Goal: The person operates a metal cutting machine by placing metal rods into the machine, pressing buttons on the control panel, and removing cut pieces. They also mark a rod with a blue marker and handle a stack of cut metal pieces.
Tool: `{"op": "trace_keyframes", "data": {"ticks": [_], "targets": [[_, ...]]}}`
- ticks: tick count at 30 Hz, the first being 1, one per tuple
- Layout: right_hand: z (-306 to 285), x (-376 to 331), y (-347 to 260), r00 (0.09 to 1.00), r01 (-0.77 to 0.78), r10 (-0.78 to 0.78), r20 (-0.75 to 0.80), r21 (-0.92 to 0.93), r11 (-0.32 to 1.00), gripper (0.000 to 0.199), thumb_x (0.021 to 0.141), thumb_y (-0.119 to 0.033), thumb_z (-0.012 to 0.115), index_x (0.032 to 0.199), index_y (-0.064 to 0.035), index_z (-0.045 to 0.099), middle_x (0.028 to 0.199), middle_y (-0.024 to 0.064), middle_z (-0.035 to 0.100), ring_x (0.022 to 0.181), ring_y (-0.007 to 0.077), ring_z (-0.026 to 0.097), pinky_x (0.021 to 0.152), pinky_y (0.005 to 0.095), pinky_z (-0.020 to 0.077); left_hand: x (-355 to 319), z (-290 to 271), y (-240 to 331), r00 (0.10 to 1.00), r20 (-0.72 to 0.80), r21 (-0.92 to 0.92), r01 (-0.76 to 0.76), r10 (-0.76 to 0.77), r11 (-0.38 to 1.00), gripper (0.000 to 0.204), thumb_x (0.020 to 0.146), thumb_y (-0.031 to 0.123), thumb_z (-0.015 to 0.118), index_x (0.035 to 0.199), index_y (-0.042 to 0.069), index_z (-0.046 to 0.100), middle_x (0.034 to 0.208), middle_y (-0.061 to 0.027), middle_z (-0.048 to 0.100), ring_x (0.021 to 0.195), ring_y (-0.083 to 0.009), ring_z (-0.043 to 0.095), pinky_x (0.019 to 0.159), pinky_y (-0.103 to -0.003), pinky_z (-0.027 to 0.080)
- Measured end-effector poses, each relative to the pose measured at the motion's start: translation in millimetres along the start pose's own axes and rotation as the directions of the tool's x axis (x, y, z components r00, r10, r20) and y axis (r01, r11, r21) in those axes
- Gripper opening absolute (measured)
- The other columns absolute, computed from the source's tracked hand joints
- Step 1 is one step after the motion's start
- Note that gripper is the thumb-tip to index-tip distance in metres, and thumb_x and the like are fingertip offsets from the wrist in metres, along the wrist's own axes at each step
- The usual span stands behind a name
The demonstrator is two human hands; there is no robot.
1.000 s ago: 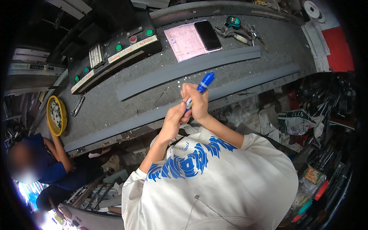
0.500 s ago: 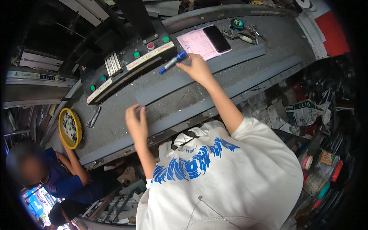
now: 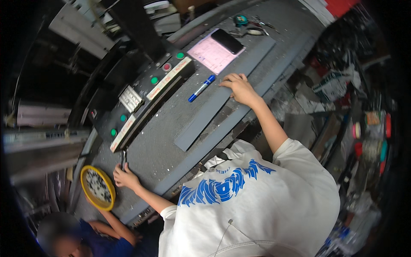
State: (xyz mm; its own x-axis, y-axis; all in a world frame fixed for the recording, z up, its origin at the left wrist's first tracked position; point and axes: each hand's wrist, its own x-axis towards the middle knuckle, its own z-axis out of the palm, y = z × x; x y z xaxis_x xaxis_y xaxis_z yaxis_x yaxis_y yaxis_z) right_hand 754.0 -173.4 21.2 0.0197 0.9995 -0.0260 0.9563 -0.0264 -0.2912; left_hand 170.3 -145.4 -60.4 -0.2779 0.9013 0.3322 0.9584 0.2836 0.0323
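Note:
At the bench's left part, my left hand [image 3: 125,177] closes its fingers round a slim metal hand tool [image 3: 123,160]. One end of the tool sticks out toward the control panel; the rest is hidden by my hand, so I cannot tell its exact kind. My right hand [image 3: 240,89] rests over the shorter grey profile strip [image 3: 204,118], fingers curled across it and gripping its edges. A blue marker pen [image 3: 201,88] lies on the bench just left of that hand, untouched. Nearer to me, a longer grey strip [image 3: 222,128] runs along the bench's front edge.
Beyond the strips lie a pink paper sheet [image 3: 205,53], a black phone [image 3: 227,41] and a tape measure [image 3: 240,20] beside other tools. A control panel [image 3: 150,95] with green and red buttons stands behind. Another person's hand is at a yellow basin [image 3: 113,193] at left.
My left hand has moved left and taken hold of the metal hand tool. My right hand has come away from the marker pen and onto the shorter strip. The view has turned.

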Motion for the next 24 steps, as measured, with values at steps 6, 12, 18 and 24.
{"op": "trace_keyframes", "data": {"ticks": [6, 12, 18, 24], "targets": [[-13, -47, -45, 0.952, -0.072, 0.153, -0.264, 0.292, 0.954, 0.048, 0.081, -0.02, 0.076, 0.126, -0.0078, 0.063, 0.129, 0.0143, 0.058, 0.123, 0.0313, 0.05, 0.106, 0.0456, 0.0369, -4, -24, 11, 0.972, -0.205, -0.423, 0.017, -0.114, 0.906, 0.052, 0.105, 0.047, 0.04, 0.114, -0.001, 0.057, 0.099, -0.0156, 0.06, 0.09, -0.0328, 0.06, 0.081, -0.041, 0.049], [8, -77, -128, 0.992, -0.124, 0.071, 0.102, 0.864, 0.487, 0.051, 0.096, -0.03, 0.065, 0.138, -0.0033, 0.052, 0.127, 0.0166, 0.064, 0.115, 0.0257, 0.062, 0.099, 0.0379, 0.0488, -42, -95, 205, 0.989, 0.117, -0.986, 0.127, -0.095, 0.11, 0.08, 0.099, 0.07, 0.02, 0.113, -0.001, 0.055, 0.096, -0.0108, 0.059, 0.089, -0.0192, 0.06, 0.082, -0.035, 0.052], [12, -105, -82, 0.984, -0.077, 0.173, 0.037, 0.97, 0.23, 0.036, 0.098, -0.017, 0.063, 0.125, 0.0042, 0.055, 0.112, 0.0138, 0.066, 0.105, 0.0206, 0.063, 0.094, 0.0348, 0.0499, -115, -150, 366, 0.555, 0.14, -0.989, 0.031, 0.82, 0.148, 0.038, 0.106, 0.026, 0.041, 0.111, -0.005, 0.064, 0.122, -0.0214, 0.056, 0.117, -0.0347, 0.053, 0.1, -0.041, 0.042], [-8, -167, 60, 0.699, 0.277, 0.715, -0.016, 0.928, -0.25, 0.022, 0.098, -0.012, 0.06, 0.117, -0.0017, 0.059, 0.099, 0.0071, 0.064, 0.081, 0.0179, 0.064, 0.071, 0.0304, 0.0515, -186, -132, 505, 0.449, 0.013, -0.87, -0.436, 0.893, 0.232, 0.053, 0.097, 0.04, 0.058, 0.132, 0.0, 0.054, 0.127, -0.0224, 0.051, 0.116, -0.0405, 0.051, 0.098, -0.047, 0.043]]}}
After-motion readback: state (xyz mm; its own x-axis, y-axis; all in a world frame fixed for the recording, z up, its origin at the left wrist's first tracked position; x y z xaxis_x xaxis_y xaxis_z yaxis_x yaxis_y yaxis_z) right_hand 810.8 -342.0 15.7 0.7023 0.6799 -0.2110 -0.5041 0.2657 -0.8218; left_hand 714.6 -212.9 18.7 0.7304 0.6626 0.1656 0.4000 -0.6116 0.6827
